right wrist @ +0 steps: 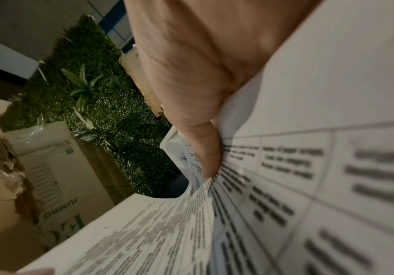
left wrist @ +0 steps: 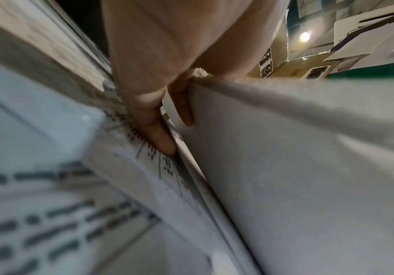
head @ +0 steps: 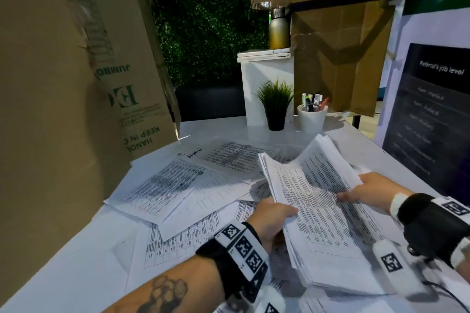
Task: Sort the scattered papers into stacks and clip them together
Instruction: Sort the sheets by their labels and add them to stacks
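Observation:
A thick stack of printed papers (head: 315,208) is held tilted above the white table (head: 76,262). My left hand (head: 273,218) grips its left edge, thumb on the top sheet and fingers underneath. My right hand (head: 366,192) grips the right edge, its thumb pressed on the printed page (right wrist: 273,167). In the left wrist view my fingers (left wrist: 158,134) lie between the stack's underside (left wrist: 297,167) and the sheets on the table. More scattered papers (head: 178,185) with printed tables lie spread over the table, left of and under the stack.
A tall cardboard box (head: 63,84) stands at the left. At the back are a potted plant (head: 276,104), a white cup of pens (head: 312,115) and a white stand (head: 264,71) with a metal bottle (head: 279,29). A dark sign (head: 429,109) stands at the right.

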Demonstrator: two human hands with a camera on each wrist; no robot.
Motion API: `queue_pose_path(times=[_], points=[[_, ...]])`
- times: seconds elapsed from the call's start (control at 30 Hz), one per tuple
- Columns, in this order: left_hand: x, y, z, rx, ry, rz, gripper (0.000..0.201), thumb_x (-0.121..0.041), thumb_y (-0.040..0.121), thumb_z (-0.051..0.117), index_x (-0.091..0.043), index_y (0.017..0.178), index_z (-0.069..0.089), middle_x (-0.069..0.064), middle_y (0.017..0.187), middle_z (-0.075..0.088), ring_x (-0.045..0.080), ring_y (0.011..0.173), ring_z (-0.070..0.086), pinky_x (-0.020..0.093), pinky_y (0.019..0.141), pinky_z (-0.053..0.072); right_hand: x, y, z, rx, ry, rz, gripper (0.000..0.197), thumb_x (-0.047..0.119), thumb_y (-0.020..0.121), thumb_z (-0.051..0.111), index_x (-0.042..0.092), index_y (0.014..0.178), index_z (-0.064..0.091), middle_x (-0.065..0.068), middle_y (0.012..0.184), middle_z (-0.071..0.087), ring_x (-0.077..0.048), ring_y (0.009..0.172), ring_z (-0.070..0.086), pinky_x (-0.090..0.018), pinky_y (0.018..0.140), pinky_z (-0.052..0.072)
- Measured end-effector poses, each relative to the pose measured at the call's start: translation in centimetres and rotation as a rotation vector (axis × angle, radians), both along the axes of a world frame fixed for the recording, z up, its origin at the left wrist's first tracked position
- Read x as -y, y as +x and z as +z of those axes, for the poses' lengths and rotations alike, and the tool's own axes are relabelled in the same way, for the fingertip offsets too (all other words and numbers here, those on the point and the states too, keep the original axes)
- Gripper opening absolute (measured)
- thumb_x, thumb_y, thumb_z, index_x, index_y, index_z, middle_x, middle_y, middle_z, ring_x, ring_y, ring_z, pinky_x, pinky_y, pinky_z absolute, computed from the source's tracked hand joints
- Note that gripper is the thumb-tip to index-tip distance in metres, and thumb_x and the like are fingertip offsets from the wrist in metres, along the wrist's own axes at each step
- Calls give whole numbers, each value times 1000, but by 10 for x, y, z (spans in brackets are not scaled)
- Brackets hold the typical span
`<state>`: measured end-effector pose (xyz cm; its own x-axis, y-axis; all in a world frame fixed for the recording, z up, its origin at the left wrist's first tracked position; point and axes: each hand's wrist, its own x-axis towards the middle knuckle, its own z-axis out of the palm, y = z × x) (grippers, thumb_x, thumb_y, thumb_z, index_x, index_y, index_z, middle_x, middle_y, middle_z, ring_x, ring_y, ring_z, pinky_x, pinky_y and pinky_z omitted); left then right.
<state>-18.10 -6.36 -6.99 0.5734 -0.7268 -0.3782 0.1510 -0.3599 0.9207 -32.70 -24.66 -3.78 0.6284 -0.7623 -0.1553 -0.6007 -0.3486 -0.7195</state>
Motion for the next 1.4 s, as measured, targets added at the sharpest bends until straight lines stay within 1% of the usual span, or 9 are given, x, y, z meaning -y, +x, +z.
queue_pose_path(times=[0.17,0.3,0.67,0.83,0.93,1.03,1.2,1.33,1.4], points=[[-4,-18,17,190,-112,45,34,-7,92,66,-12,126,63,6,122,71,25,112,67,41,101,55,-4,-15,9,247,14,9,12,20,85,75,22,92,66,9,83,67,-8,77,62,-20,61,41],[-18,-21,57,423,-283,42,21,-13,96,66,-21,114,59,3,111,69,20,100,70,23,77,60,-3,-22,36,556,18,-38,25,25,77,78,18,101,72,4,80,78,-20,77,75,-32,65,59],[-61,31,119,406,-699,210,50,8,88,68,-24,124,52,-4,101,75,9,87,75,23,71,59,-45,26,91,1191,112,183,68,11,64,78,9,129,56,-5,122,69,-18,113,67,-30,89,57],[-79,48,98,388,-535,238,24,-5,90,71,-15,111,68,7,109,78,28,105,74,46,91,60,-56,37,66,1126,298,241,55,13,63,82,16,115,63,-2,109,76,-21,104,71,-28,75,61],[-80,49,83,308,-475,283,36,-13,85,77,-9,119,66,13,113,76,32,108,72,56,98,55,-56,45,43,944,293,291,76,47,38,97,14,103,73,-5,105,77,-26,103,72,-38,86,59],[-78,51,83,327,-497,309,26,-15,85,77,-12,110,68,11,107,77,32,105,72,50,94,58,-57,51,40,906,210,286,84,60,33,92,16,103,73,-3,106,77,-22,102,73,-43,92,56],[-89,58,94,424,-594,268,42,-29,72,85,-12,108,71,15,106,77,29,100,74,42,84,60,-62,53,54,1036,309,314,54,26,56,81,11,106,70,-4,103,77,-22,98,73,-31,75,61],[-100,73,73,359,-375,160,78,-44,61,87,-14,127,60,8,118,73,24,109,72,42,93,59,-55,61,33,733,278,407,63,32,62,91,17,118,66,0,117,74,-21,113,68,-49,102,49],[-104,75,62,386,-267,99,69,-49,68,83,-15,123,61,11,115,73,22,105,73,42,93,60,-49,67,17,700,259,334,80,44,52,94,17,121,64,-1,118,73,-23,114,67,-51,106,45]])
